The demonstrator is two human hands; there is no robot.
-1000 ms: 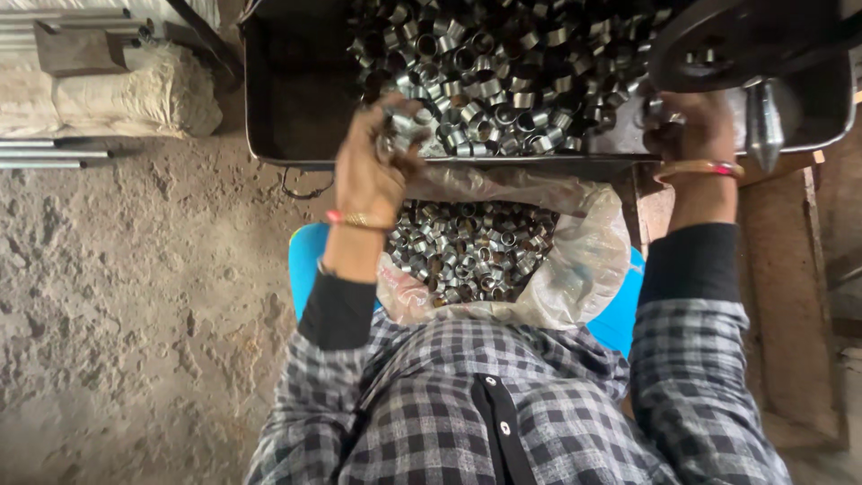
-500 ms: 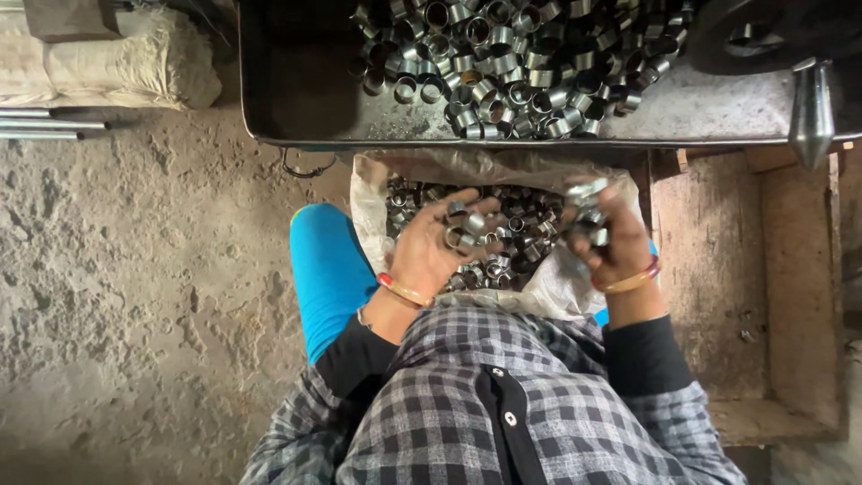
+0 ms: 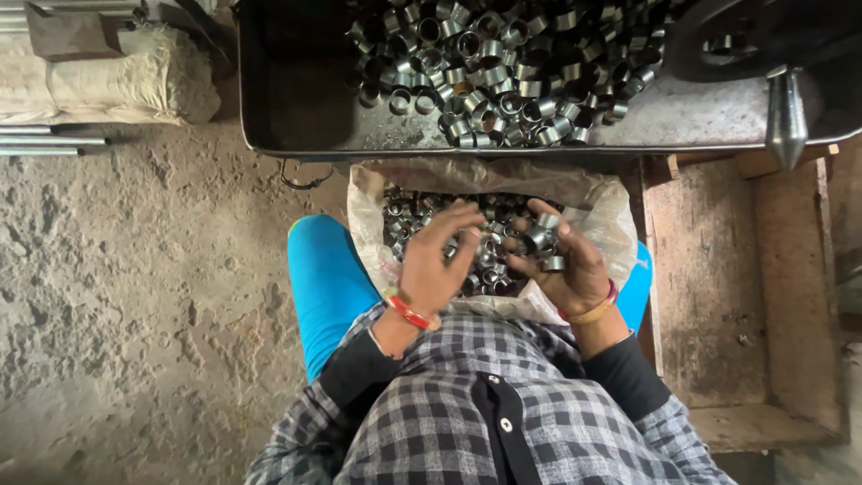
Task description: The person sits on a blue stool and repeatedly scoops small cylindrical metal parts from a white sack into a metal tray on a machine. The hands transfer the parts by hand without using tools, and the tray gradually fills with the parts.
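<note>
Over crinkled plastic sack (image 3: 600, 208), left hand (image 3: 437, 260), right hand (image 3: 561, 265) cupping shiny metal rings (image 3: 541, 238)

There is a single view, from a camera worn on the person's head, looking almost straight down past the checked shirt (image 3: 489, 422) onto the lap. It sits close, so both hands (image 3: 503, 260) fill the middle of the frame over the open bag (image 3: 602, 211) of metal rings. The long near edge of the metal tray (image 3: 296, 117) runs across the top, the concrete floor (image 3: 135, 296) takes the left side, and a wooden box (image 3: 745, 287) reaches the right edge.
</note>
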